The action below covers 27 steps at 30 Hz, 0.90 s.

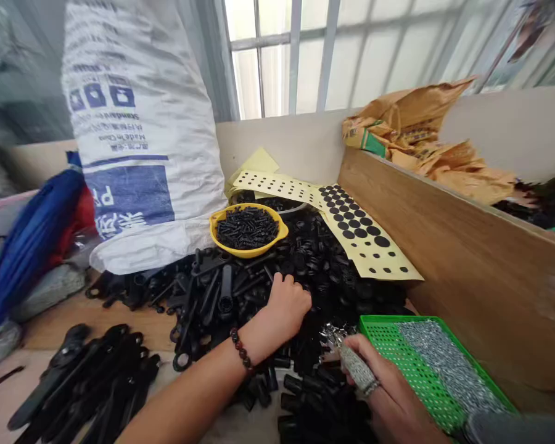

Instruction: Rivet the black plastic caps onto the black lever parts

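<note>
My left hand (289, 305), with a beaded bracelet on its wrist, reaches into the heap of black plastic parts (324, 265). Its fingers are curled, and whatever they hold is hidden. To the lower right, my right hand (374, 370) is closed, with grey speckled wrapping (358, 368) around a finger and a ring on another. Its fingertips are at a small pile of shiny metal pieces (333, 336); anything between them is too small to make out. Below the hands lie black cylindrical parts (324, 401).
A yellow bowl (282, 231) of small black parts stands behind the heap, near a white sack (143, 123). Sticker sheets (358, 253) lie beside a wooden divider (444, 234). A green tray (388, 348) of metal pieces is at right. Long black parts (87, 382) lie at left.
</note>
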Available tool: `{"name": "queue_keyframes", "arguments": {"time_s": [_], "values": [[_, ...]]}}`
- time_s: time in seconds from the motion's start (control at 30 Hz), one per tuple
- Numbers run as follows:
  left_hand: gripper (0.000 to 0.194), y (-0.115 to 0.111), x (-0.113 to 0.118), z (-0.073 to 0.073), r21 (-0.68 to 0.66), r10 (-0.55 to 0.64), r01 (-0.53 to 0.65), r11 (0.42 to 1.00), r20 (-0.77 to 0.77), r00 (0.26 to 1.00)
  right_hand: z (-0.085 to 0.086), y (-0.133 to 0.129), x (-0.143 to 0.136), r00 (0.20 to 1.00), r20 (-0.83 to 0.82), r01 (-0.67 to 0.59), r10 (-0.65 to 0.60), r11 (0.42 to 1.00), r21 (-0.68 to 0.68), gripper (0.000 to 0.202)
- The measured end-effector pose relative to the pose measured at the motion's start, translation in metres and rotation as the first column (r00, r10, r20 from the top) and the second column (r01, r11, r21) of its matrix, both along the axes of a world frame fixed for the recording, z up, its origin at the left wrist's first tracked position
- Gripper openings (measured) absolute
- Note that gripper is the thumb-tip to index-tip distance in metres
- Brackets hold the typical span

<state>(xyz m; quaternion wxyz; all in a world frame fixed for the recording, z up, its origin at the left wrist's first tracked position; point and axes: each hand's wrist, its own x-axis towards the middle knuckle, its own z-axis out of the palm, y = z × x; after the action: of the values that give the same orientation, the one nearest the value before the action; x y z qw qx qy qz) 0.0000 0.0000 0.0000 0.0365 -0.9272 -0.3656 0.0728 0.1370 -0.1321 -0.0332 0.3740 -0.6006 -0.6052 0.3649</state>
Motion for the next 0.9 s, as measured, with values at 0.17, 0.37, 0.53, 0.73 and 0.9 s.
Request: {"name": "queue_keyframes", "arguments": {"time_s": [0.17, 0.37, 0.53, 0.73, 0.9], "values": [[0.015, -0.001, 0.001, -0.003, -0.003, -0.002, 0.002, 1.0, 0.006, 1.0, 0.0, 0.0, -0.003, 0.999, -0.013, 0.034, -0.033, 0.999, 0.042, 0.018], [0.012, 0.001, 0.003, -0.006, -0.085, -0.011, 0.018, 0.996, 0.085, 0.996, 0.0, 0.002, -0.008, 0.998, -0.018, 0.062, -0.061, 0.997, 0.054, 0.018], [0.022, 0.003, -0.015, 0.019, -0.205, 0.071, -0.012, 0.979, 0.283, 0.956, -0.002, -0.001, -0.006, 1.0, -0.005, 0.031, -0.031, 0.993, 0.114, 0.015], [0.036, -0.042, -0.061, 0.03, -0.791, 0.697, 0.387, 0.473, 0.605, 0.386, 0.011, -0.009, -0.003, 0.989, 0.145, -0.069, 0.015, 0.923, 0.38, 0.015], [0.035, -0.085, -0.069, 0.004, -0.738, 0.94, 0.658, 0.149, 0.313, 0.138, 0.029, -0.013, -0.008, 0.946, 0.318, -0.162, -0.054, 0.773, 0.613, 0.02]]}}
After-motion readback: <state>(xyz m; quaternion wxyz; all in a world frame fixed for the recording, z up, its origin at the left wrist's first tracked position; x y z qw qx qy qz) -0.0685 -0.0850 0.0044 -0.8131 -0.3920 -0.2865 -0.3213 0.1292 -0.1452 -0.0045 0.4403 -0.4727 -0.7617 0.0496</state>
